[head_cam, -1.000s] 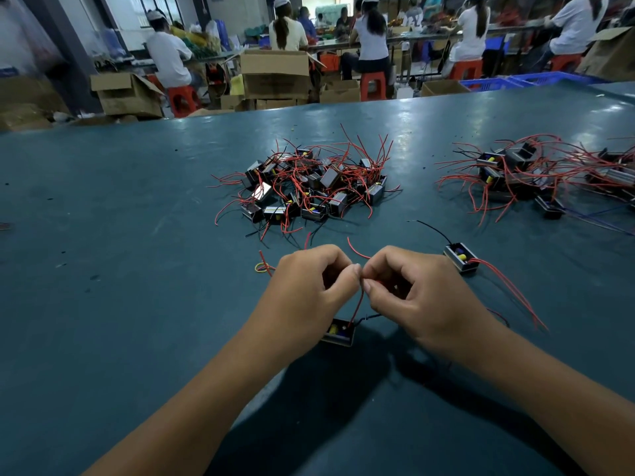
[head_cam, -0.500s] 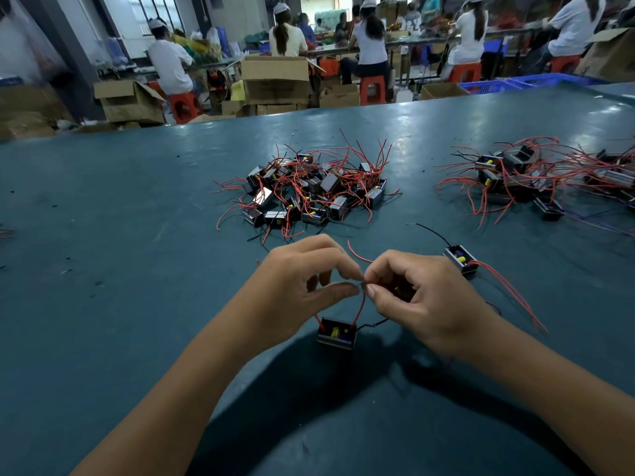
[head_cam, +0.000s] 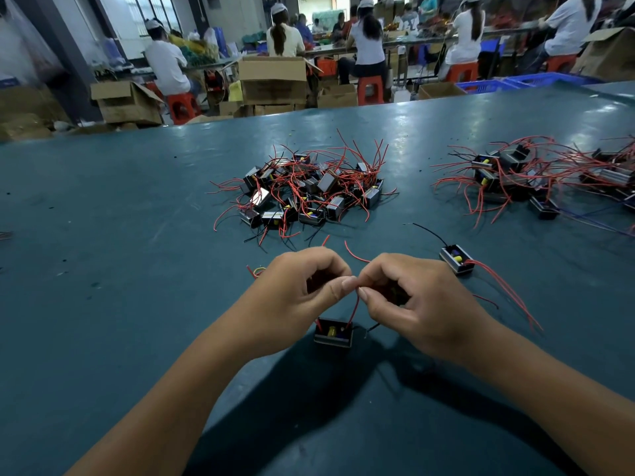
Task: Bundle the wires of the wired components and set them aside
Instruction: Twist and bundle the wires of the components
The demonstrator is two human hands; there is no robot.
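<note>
On the teal worktable [head_cam: 137, 304], the red wires [head_cam: 354, 305] of one component [head_cam: 333, 333] were pinched between left hand [head_cam: 302, 293] and right hand [head_cam: 412, 304], mid-bundling; tying off and setting aside were judged outstanding.

Likely a factory floor: capped workers [head_cam: 367, 39] at benches, cartons [head_cam: 273, 80].

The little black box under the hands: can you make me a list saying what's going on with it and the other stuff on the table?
Left hand: pinches red wire
Right hand: pinches the same wire
Component: below the hands, wires unbundled
Loose component: right, wires sprawled
Middle pile: tangled components
Right pile: more components
Table: teal
</note>
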